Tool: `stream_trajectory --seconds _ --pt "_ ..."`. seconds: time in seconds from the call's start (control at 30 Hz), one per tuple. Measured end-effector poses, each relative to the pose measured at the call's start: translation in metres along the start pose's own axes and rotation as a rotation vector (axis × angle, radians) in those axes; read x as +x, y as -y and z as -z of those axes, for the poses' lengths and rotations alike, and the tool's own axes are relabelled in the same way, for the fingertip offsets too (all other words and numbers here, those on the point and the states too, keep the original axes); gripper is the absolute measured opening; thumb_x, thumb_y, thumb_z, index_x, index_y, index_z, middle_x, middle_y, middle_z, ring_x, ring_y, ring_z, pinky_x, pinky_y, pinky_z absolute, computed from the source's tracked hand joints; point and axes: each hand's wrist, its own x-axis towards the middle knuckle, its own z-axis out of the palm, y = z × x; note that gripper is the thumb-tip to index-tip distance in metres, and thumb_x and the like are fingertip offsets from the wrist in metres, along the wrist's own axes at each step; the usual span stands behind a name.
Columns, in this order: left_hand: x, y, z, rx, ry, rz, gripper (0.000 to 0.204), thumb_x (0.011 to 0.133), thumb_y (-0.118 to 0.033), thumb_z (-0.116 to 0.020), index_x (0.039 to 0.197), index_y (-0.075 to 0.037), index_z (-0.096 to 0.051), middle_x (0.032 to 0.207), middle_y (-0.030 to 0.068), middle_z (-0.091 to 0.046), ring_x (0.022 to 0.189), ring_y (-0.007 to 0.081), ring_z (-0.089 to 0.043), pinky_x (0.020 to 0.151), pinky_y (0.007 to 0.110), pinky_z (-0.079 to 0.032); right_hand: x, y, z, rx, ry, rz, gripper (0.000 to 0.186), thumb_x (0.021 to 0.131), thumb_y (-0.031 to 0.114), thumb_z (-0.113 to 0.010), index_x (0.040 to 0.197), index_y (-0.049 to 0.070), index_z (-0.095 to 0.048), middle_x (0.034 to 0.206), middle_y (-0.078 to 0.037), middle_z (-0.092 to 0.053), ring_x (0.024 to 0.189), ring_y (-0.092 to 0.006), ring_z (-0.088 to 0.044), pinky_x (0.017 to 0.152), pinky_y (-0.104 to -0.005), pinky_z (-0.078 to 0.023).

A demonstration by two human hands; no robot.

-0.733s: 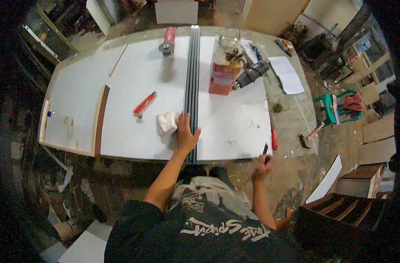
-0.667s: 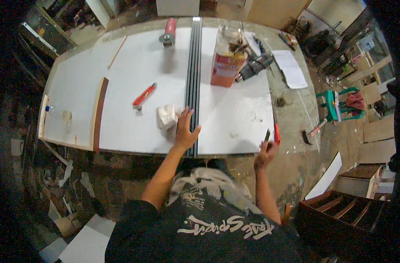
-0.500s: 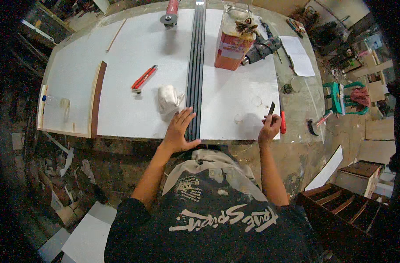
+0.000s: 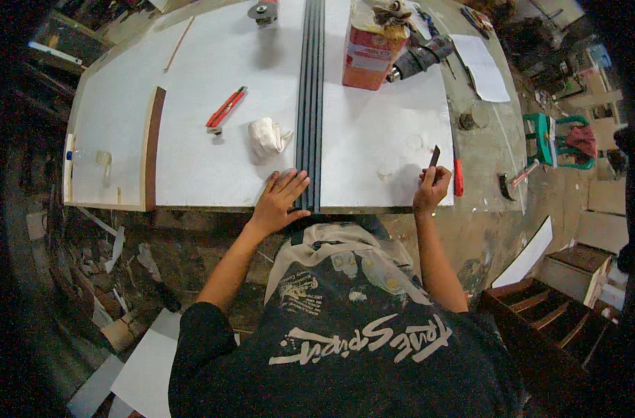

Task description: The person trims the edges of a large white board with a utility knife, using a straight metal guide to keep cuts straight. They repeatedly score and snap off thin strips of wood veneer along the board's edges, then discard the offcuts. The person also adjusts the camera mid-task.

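Note:
A long dark grooved strip [image 4: 310, 104] runs from the near table edge toward the far side. My left hand [image 4: 281, 202] lies on its near end, fingers spread and stretched out, partly on the white board [image 4: 213, 167]. Just beyond those fingers is a crumpled white cloth [image 4: 267, 141]. My right hand [image 4: 432, 191], raised over the board's near right corner, pinches a small dark blade-like strip [image 4: 435, 156] that points up and away. Beside that hand lies a red handle [image 4: 459, 177]. A red utility knife [image 4: 226, 110] rests on the board at left.
A red can [image 4: 368, 61] and a heat-gun-like power tool [image 4: 420, 58] stand beyond my right hand. An angle grinder [image 4: 263, 12] sits at the far edge. A glass jar [image 4: 474, 116], papers [image 4: 481, 68] and a hammer [image 4: 518, 180] lie at right; a wooden frame [image 4: 151, 150] at left.
The whole view has shifted, so the table's far things sit higher in the picture. My left hand stays on the strip; my right hand still holds the dark blade-like strip, now turned slightly.

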Motion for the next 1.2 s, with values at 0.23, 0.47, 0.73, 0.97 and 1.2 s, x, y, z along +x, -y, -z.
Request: stream_trajectory --seconds 0.23,0.47,0.73,0.97,1.2 --pt "0.004 -0.002 -0.004 0.045 -0.034 0.022 0.074 0.095 -0.058 -0.061 0.153 -0.013 -0.05 0.161 0.0048 -0.045 0.151 0.026 -0.036 0.124 0.052 -0.022 -0.004 -0.003 0.001 0.015 -0.015 -0.066 0.019 0.104 0.022 -0.062 0.109 0.005 -0.053 0.089 -0.006 -0.065 0.076 -0.0122 -0.063 0.072 -0.0269 -0.053" --pt "0.011 -0.01 -0.002 -0.051 -0.102 0.026 0.093 0.084 -0.068 -0.067 0.155 -0.013 -0.046 0.163 0.0045 -0.041 0.152 0.0266 -0.036 0.125 0.05 -0.022 -0.004 -0.005 -0.004 -0.1 -0.04 0.077 0.022 0.102 0.023 -0.063 0.105 0.003 -0.057 0.08 -0.007 -0.066 0.069 -0.0143 -0.061 0.066 -0.0305 -0.051" --pt "0.019 -0.013 -0.007 0.032 -0.001 0.024 0.091 0.086 -0.065 -0.069 0.156 -0.012 -0.045 0.165 0.0073 -0.04 0.155 0.0243 -0.031 0.126 0.049 -0.019 -0.002 -0.009 -0.006 -0.179 -0.046 0.118 0.021 0.1 0.024 -0.063 0.102 0.003 -0.058 0.076 -0.007 -0.063 0.066 -0.0173 -0.059 0.063 -0.033 -0.048" --pt "0.019 -0.011 -0.007 0.027 -0.039 0.018 0.083 0.089 -0.061 -0.068 0.153 -0.012 -0.049 0.161 0.0072 -0.045 0.152 0.0254 -0.037 0.126 0.048 -0.02 -0.004 -0.007 -0.006 -0.227 -0.043 0.118 0.022 0.099 0.024 -0.064 0.1 0.002 -0.059 0.078 -0.007 -0.061 0.066 -0.0181 -0.056 0.063 -0.0337 -0.048" --pt "0.019 0.001 0.01 -0.094 0.101 -0.006 0.083 0.09 -0.059 -0.067 0.156 -0.012 -0.045 0.164 0.0085 -0.039 0.154 0.0292 -0.031 0.126 0.048 -0.02 -0.002 -0.013 -0.004 -0.211 -0.017 0.125 0.021 0.101 0.022 -0.063 0.1 0.003 -0.058 0.079 -0.004 -0.061 0.067 -0.013 -0.056 0.065 -0.0304 -0.048"
